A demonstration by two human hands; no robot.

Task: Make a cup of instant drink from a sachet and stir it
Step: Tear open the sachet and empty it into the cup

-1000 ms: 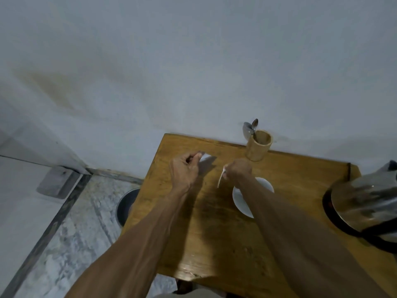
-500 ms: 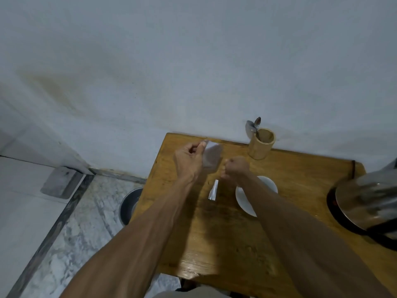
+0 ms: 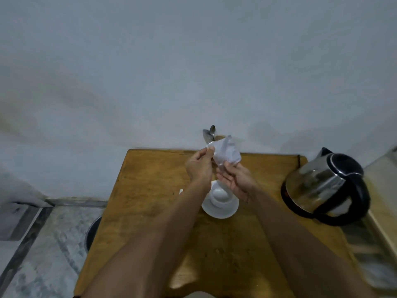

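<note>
Wooden tabletop [image 3: 150,211] against a pale wall is where I'm working. I have the sachet [image 3: 225,154] lifted above the far side of the cup [image 3: 219,195], which sits on its saucer [image 3: 221,211]. My left hand [image 3: 198,166] pinches the sachet's upper left edge between thumb and fingertips; my right hand [image 3: 235,179] grips its lower end, so both hands are close together and closed on the packet. Its long axis seems to run diagonally, the lower end toward the cup, though blur hides whether it is torn open. I judge the task is early: no powder visibly poured, the cup looks white inside. Pouring, adding water from the kettle [image 3: 326,186] on my right, and stirring remain. Spoons [image 3: 209,134] stand behind the sachet.
</note>
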